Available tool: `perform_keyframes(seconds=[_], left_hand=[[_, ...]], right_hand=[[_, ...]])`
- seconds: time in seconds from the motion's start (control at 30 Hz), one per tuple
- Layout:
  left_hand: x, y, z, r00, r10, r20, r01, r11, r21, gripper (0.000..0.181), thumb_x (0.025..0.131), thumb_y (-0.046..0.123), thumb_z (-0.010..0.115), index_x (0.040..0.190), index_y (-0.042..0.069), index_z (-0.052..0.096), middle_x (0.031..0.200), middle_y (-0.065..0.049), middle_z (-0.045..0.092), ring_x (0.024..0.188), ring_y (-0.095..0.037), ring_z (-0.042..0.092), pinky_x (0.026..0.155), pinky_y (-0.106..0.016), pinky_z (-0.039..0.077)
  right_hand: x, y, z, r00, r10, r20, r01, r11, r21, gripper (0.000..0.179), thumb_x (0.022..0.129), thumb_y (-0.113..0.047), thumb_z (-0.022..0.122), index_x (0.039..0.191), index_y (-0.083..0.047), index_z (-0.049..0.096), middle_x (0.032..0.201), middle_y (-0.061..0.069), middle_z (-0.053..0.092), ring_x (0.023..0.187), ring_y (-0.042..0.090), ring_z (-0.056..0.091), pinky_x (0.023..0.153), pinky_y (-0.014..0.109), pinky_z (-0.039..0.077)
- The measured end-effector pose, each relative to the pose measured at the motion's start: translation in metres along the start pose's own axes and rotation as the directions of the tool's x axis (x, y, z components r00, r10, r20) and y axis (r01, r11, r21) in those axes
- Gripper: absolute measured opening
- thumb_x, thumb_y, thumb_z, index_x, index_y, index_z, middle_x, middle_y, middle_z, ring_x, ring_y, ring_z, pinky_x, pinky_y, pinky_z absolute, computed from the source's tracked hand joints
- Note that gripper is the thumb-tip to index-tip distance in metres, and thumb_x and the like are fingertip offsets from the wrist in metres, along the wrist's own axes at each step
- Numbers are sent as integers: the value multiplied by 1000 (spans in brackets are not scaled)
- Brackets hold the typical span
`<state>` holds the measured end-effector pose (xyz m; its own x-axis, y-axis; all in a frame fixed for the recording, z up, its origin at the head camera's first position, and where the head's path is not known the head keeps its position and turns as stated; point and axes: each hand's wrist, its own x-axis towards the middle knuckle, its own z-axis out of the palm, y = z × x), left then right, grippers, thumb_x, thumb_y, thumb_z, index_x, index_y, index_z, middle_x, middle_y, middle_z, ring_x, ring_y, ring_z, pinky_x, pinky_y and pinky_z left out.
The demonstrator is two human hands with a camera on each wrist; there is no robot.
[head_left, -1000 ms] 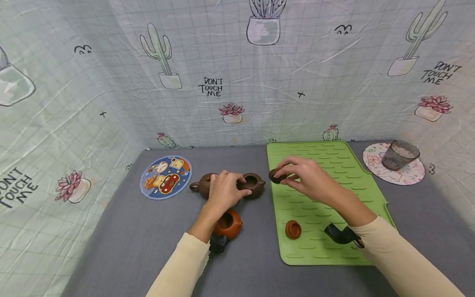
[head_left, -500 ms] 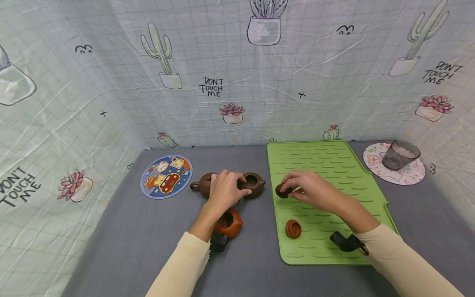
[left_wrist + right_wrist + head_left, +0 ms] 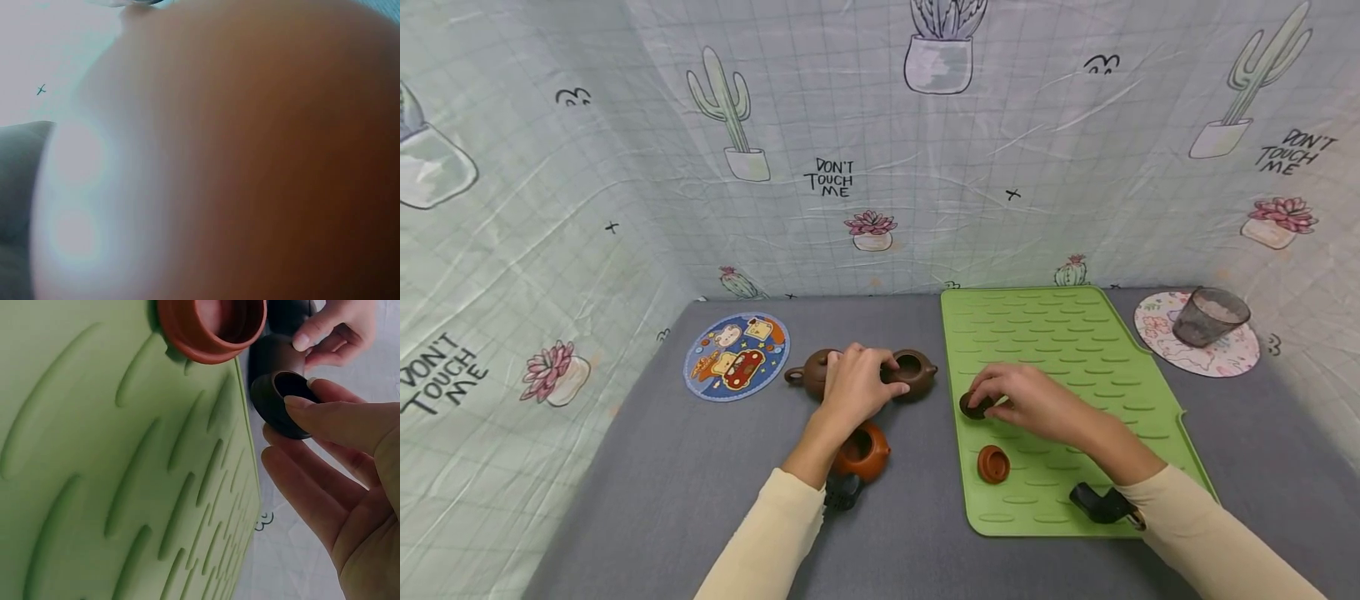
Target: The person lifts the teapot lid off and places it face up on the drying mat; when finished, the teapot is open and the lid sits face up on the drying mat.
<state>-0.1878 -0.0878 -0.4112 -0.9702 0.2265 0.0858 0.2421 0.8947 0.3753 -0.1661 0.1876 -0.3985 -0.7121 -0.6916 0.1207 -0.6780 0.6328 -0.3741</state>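
Observation:
My left hand (image 3: 855,385) holds a dark brown teapot (image 3: 917,385) that has no lid on; its round opening faces up and its spout points right. A second dark brown teapot (image 3: 814,377), with a ring handle on its left, is partly hidden behind that hand. An orange-brown teapot (image 3: 871,465), also lidless, stands nearer, beside my left wrist. Over the green mat's left side, my right hand (image 3: 1026,402) pinches a dark brown teapot lid (image 3: 270,407) between thumb and fingers, its hollow side showing. Blurred skin (image 3: 219,156) fills most of the left wrist view.
An orange-brown lid (image 3: 993,464) lies hollow side up on the green ridged mat (image 3: 1037,317). At the back right a grey tumbler (image 3: 1208,318) stands on a pink floral coaster (image 3: 1195,358). A blue cartoon coaster (image 3: 700,383) lies at the back left.
My right hand has moved toward me and slightly right with the dark lid, from the mat's left edge to just behind the orange-brown lid. The left hand has stayed on the teapot.

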Motion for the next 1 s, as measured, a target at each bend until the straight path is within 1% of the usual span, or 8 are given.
perform_keyframes(seconds=[0.17, 0.33, 0.5, 0.83, 1.0], left_hand=[[1, 0, 0, 1000, -6, 2, 6, 1000, -3, 27, 82, 40, 85, 102, 23, 79, 103, 0, 78, 102, -24, 61, 84, -41, 36], [0, 1, 0, 1000, -9, 4, 9, 1000, -4, 26, 83, 40, 85, 102, 23, 79, 104, 0, 77, 99, -23, 61, 85, -41, 36], [0, 1, -1, 1000, -13, 7, 13, 1000, 1, 26, 83, 40, 84, 102, 23, 79, 104, 0, 77, 98, -23, 60, 85, -41, 36], [0, 3, -1, 1000, -21, 18, 21, 1000, 2, 27, 83, 41, 84, 103, 23, 78, 106, 0, 77, 103, -24, 61, 85, -41, 36], [0, 2, 0, 1000, -16, 11, 16, 1000, 0, 27, 83, 40, 84, 103, 23, 78, 105, 0, 77, 104, -24, 61, 84, -41, 36]], right_hand=[[-1, 2, 4, 1000, -30, -9, 30, 1000, 7, 22, 83, -1, 80, 98, -17, 78, 110, 0, 74, 102, 20, 72, 85, 34, 61], [-3, 4, 8, 999, -46, 13, 46, 999, 22, 21, 83, -1, 80, 97, -16, 78, 109, 1, 74, 101, 20, 72, 83, 34, 61], [-4, 4, 11, 999, -33, 26, 32, 999, 37, 20, 84, -1, 79, 98, -15, 77, 109, 0, 73, 101, 20, 72, 83, 34, 60], [-3, 5, 12, 1000, -4, 28, 4, 1000, 27, 21, 84, -3, 80, 102, -13, 76, 105, -1, 75, 101, 21, 73, 84, 36, 61], [-3, 9, 13, 1000, 15, 26, -16, 998, 54, 22, 85, -4, 79, 104, -12, 77, 105, 0, 77, 101, 21, 73, 85, 36, 61]])
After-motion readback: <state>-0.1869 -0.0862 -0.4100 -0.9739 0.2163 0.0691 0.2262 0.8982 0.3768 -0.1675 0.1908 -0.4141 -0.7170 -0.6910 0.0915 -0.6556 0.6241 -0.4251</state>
